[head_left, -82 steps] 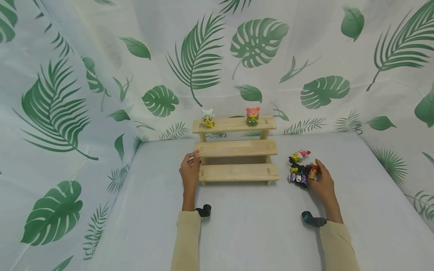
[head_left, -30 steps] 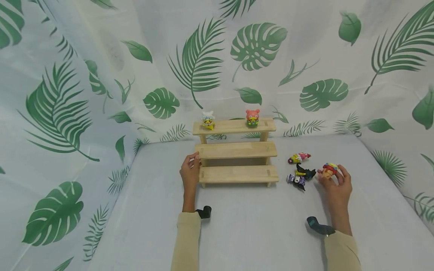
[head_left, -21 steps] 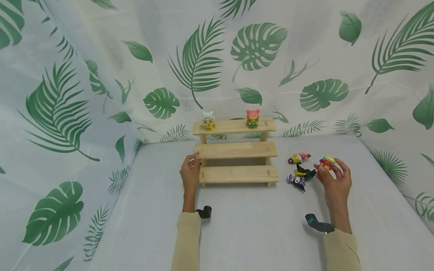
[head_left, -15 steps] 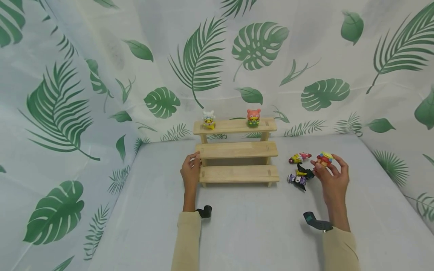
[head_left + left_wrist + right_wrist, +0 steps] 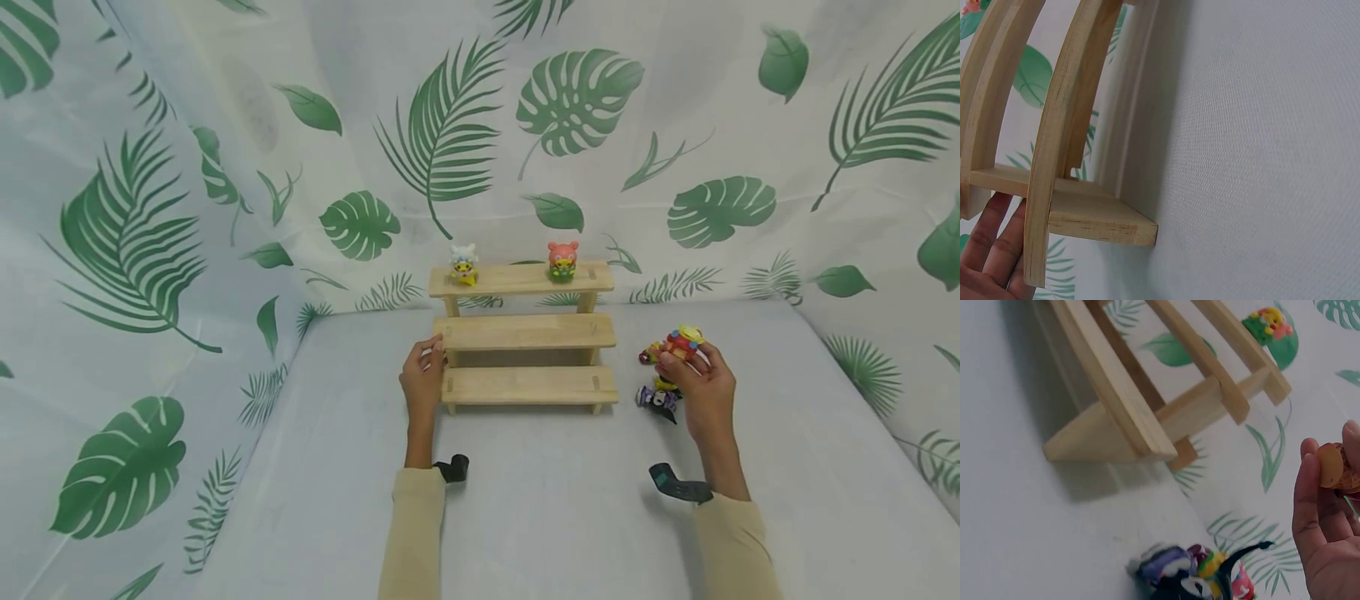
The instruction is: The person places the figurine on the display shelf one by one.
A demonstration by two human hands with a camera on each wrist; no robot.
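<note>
My left hand [image 5: 422, 375] holds the left end of a three-tier wooden display shelf [image 5: 528, 385]; in the left wrist view its fingers [image 5: 1005, 250] lie against the side board, the thumb out of sight. Raised over the table at the right, my right hand [image 5: 708, 393] pinches a small toy figurine [image 5: 684, 342] with a red and yellow top. The right wrist view shows its tan, waffle-patterned lower part [image 5: 1333, 467] between thumb and fingers. Below it lie a purple-and-black figurine [image 5: 660, 402] and a pink-and-yellow one [image 5: 649, 355], partly covered by the hand.
On the top tier stand a white-hooded yellow figurine [image 5: 464, 265] at the left and a pink-hooded one [image 5: 562, 262] toward the right. A leaf-print curtain [image 5: 465, 167] rises close behind the shelf. White cloth [image 5: 540, 500] covers the table.
My right hand has picked the red and yellow figurine out of the pile, lifted and turned it to the right, then brought it back left over the other figurines. The left hand has stayed put.
</note>
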